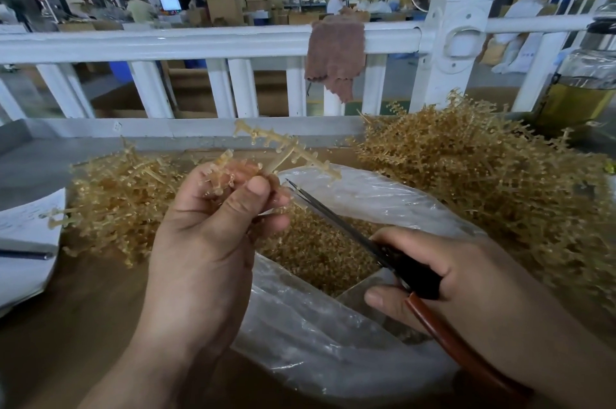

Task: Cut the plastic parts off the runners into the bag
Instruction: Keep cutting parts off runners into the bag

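**Q:** What does your left hand hold?

**A:** My left hand [213, 232] pinches one runner [290, 150] between the thumb and the curled fingers. It is above the far edge of the bag [316, 342]. The runner sticks out far and to the right, with small parts on its branches.

**Q:** And the right one?

**A:** My right hand [466, 275] grips the scissors [350, 232] by the handles, near and right, over the bag. The dark blades point far and left. Their tip is just beside my left thumb and the runner. The blades look almost together. If they touch the runner, I cannot tell.

**Q:** Where are the cut parts?

**A:** The cut parts [320, 248] lie inside the clear bag, in its open mouth, between my two hands.

**Q:** What else is on the table?

**A:** A big pile of runners [483, 168] lies on the right, against the bag. A smaller pile [113, 201] lies on the left, behind my left hand. Some papers [26, 228] with a pen [23, 255] are at the left edge. Far behind stands a white railing [200, 41] with a brown cloth [333, 58] over it, and a glass jar [580, 81] stands far right.
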Action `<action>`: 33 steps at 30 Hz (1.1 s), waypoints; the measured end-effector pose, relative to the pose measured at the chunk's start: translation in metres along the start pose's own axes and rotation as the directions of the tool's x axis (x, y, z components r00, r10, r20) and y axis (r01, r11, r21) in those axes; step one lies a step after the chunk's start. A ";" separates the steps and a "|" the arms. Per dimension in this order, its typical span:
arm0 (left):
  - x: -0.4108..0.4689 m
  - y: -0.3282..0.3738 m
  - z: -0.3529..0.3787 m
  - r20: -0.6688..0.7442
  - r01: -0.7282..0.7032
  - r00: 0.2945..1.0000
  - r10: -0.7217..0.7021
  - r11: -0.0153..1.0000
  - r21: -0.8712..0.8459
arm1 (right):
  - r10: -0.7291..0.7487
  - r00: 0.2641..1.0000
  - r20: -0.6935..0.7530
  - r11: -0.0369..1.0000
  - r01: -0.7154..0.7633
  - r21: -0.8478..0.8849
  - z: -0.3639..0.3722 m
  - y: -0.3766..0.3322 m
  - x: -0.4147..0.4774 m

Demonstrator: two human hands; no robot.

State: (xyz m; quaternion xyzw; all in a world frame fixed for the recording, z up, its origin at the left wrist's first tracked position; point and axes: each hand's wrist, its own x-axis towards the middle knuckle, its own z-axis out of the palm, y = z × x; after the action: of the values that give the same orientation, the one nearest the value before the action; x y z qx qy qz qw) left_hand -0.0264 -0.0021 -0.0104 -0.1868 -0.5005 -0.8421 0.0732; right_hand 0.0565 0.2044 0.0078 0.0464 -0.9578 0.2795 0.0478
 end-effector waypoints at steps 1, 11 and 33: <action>0.000 0.000 0.000 0.001 -0.002 1.000 0.002 1.000 0.004 | 0.000 1.000 -0.004 1.000 0.000 -0.006 0.000 0.001 0.000; 0.001 -0.001 -0.004 0.007 -0.031 1.000 0.030 0.997 0.069 | -0.050 0.999 -0.001 0.998 0.050 -0.024 -0.003 0.003 0.001; -0.001 0.001 0.000 -0.002 -0.039 0.999 0.039 0.998 0.054 | -0.114 0.992 -0.048 0.993 0.113 -0.035 -0.003 0.007 0.001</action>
State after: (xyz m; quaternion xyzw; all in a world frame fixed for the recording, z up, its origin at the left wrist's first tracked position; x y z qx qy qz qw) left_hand -0.0251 -0.0027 -0.0104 -0.1931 -0.5194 -0.8270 0.0953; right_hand 0.0549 0.2119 0.0062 0.0931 -0.9566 0.2618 0.0882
